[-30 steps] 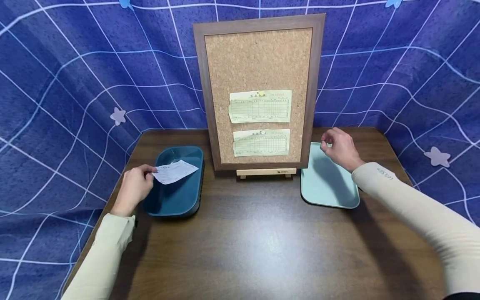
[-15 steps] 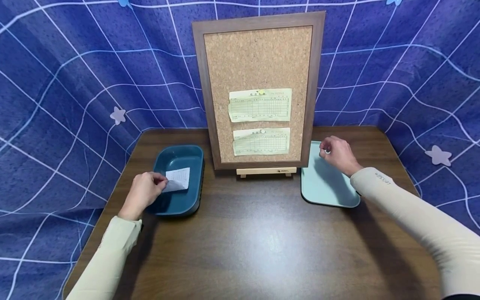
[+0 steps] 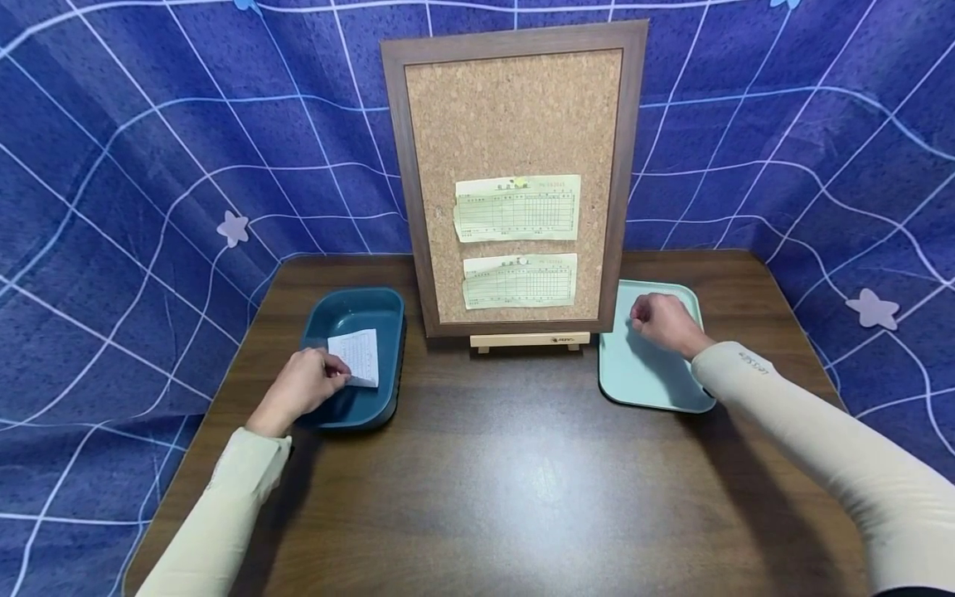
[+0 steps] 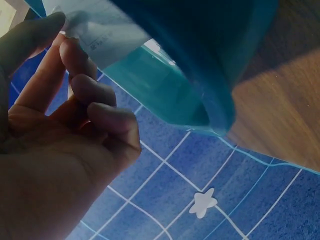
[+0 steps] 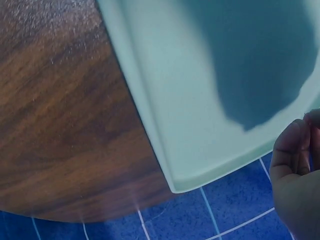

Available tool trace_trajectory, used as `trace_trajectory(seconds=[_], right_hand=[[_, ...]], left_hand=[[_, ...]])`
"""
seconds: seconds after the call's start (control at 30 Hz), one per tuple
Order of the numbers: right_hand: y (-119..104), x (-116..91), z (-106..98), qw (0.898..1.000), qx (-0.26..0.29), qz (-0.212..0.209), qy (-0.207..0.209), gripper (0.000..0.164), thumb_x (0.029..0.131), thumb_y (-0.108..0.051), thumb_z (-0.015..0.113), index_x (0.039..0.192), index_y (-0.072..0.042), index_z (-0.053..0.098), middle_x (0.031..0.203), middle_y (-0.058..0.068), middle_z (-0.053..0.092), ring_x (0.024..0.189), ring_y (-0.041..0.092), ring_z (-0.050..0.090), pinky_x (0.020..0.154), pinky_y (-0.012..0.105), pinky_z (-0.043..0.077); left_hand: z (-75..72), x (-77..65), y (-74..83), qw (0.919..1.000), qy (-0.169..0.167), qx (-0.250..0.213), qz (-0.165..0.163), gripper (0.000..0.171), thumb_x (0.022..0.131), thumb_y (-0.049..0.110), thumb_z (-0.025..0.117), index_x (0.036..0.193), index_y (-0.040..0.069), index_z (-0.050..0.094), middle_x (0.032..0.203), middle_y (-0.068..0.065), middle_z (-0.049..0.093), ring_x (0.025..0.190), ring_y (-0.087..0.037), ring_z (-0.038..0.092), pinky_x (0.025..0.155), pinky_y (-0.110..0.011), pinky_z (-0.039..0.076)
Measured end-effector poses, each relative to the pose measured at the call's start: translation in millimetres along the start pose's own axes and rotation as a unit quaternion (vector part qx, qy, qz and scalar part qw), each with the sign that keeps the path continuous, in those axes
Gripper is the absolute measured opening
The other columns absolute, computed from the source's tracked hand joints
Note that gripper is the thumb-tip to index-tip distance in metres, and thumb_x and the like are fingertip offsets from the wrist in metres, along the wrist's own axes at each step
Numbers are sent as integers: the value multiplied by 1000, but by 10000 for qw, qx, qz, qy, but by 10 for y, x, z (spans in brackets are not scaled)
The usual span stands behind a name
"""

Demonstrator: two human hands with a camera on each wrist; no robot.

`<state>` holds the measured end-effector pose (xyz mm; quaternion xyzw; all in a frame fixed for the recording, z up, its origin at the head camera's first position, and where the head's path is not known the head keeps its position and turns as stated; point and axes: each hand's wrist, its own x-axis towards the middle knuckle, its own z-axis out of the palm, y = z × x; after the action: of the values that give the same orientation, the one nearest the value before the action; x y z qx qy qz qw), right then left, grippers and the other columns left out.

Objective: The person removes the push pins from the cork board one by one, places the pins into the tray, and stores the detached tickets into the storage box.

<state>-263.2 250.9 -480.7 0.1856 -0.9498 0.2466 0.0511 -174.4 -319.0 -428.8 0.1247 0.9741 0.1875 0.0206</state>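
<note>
My left hand (image 3: 304,388) is at the near left side of the dark blue bin (image 3: 391,311), pinching a white printed paper slip (image 3: 361,352) between thumb and index finger. In the left wrist view the same slip (image 4: 112,37) hangs just beyond the thumb tip, inside the teal wall of the bin (image 4: 170,92). Over the light green tray (image 3: 634,381) my right hand (image 3: 666,319) hovers with curled fingers, thumb and index tips together. From the right wrist, that hand (image 5: 295,165) shows at the tray's edge, its shadow falling on the tray; nothing shows between the fingertips.
A framed corkboard (image 3: 515,108) stands on a small wooden easel (image 3: 530,341) between bin and tray. Two pale green printed slips are pinned on it, an upper slip (image 3: 517,211) and a lower slip (image 3: 520,286). A blue gridded cloth (image 3: 149,191) surrounds the brown table (image 3: 507,481).
The left hand has moved right and slightly toward me, lowering the paper slip into the bin and turning it. The right hand has come slightly lower over the tray.
</note>
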Motion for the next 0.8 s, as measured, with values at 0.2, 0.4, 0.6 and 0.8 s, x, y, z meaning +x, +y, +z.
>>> trace_trajectory(seconds=[0.2,0.4,0.6,0.8], right_hand=[[13,-27,66,10000,58,46,-25,7,73,1,65,73,-4,60,64,2,58,60,17,53,60,36,40],[30,-34,127,9999,36,115,-122,7,74,0,65,74,-5,60,65,1,59,62,18,55,61,37,42],[32,-33,143,9999,17,59,-125,5,75,0,65,75,-4,61,66,2,59,62,18,55,62,38,42],[27,-37,153,9998,15,62,-197,6,75,-1,65,74,-5,61,67,1,59,63,18,54,62,38,42]], left_hand=[[31,17,23,9998,-169,74,107,4,80,9,71,76,8,73,69,2,59,69,-17,51,62,-33,41],[73,35,30,9994,-280,138,150,4,78,13,74,75,11,73,65,5,57,64,-16,50,62,-33,41],[49,48,56,9986,-534,-41,7,10,83,15,70,81,6,74,66,3,60,63,-16,50,59,-32,42],[6,77,83,9991,-414,-102,-83,16,88,16,65,84,3,73,67,-1,57,61,-18,49,54,-30,40]])
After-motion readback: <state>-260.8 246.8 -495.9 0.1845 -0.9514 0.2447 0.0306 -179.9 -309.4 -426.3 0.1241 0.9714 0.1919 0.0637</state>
